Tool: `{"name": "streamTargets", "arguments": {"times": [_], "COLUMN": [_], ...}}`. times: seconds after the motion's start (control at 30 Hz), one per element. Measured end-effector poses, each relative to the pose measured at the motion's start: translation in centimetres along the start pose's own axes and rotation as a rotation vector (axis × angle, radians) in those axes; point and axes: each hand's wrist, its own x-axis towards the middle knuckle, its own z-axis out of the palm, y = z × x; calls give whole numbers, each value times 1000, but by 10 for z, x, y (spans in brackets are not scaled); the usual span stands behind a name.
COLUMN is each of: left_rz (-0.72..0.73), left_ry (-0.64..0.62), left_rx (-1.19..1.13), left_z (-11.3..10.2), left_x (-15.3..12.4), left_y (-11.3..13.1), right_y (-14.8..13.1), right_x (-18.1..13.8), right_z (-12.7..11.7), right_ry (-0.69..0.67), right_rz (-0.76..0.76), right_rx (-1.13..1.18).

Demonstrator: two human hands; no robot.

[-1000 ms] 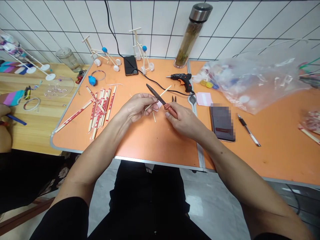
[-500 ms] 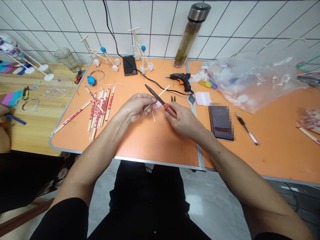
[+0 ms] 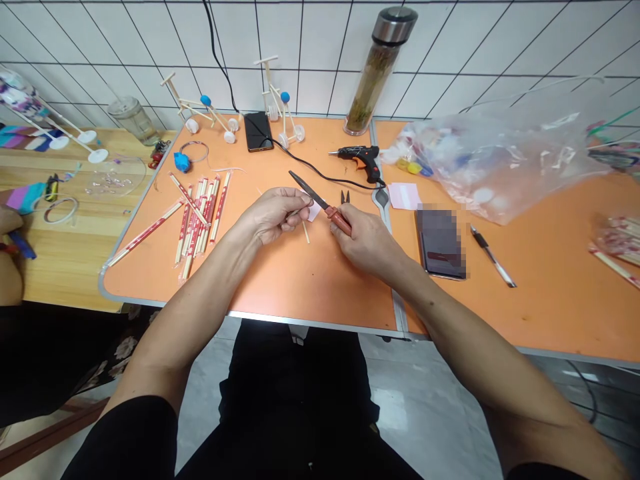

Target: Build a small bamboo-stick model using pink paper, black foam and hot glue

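Note:
My left hand [image 3: 274, 215] is closed over the orange table [image 3: 280, 280], pinching a thin wooden stick [image 3: 305, 231]; only a short end shows below the fingers. My right hand [image 3: 364, 239] grips the red handle of a dark-bladed hand tool [image 3: 313, 193]. The blade points up and left, and it passes just above my left fingertips. A small pink scrap [image 3: 315, 211] lies between my two hands.
Wrapped chopsticks [image 3: 197, 217] lie to the left. A black glue gun [image 3: 363, 159], small cutters [image 3: 345, 197], a phone [image 3: 440, 241], a pen [image 3: 493, 257] and a plastic bag [image 3: 500, 160] are on the right. Stick models [image 3: 280, 110], another phone [image 3: 259, 130] and a bottle [image 3: 375, 73] stand at the back. Another person's arm [image 3: 10, 267] is at the left.
The long end of the stick that stuck out up and to the right past the blade no longer shows. Both hands have stayed almost in place.

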Motion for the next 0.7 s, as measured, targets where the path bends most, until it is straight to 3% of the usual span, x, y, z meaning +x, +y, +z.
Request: {"name": "streamTargets", "arguments": {"times": [0.37,0.43,0.7], "left_rz": [73,84,167], "left_ry": [37,88,166], "left_rx": [123,143,144], "left_z": [5,6,3], "left_x": [0,0,2], "left_y": [-10,-10,-8], "right_y": [15,17,-5], "right_x": [3,3,1], "right_z": [3,1,-28], "right_ry": [16,18,-58], "right_rz": [15,28,179], "right_rx": [-68,-79,-103]}}
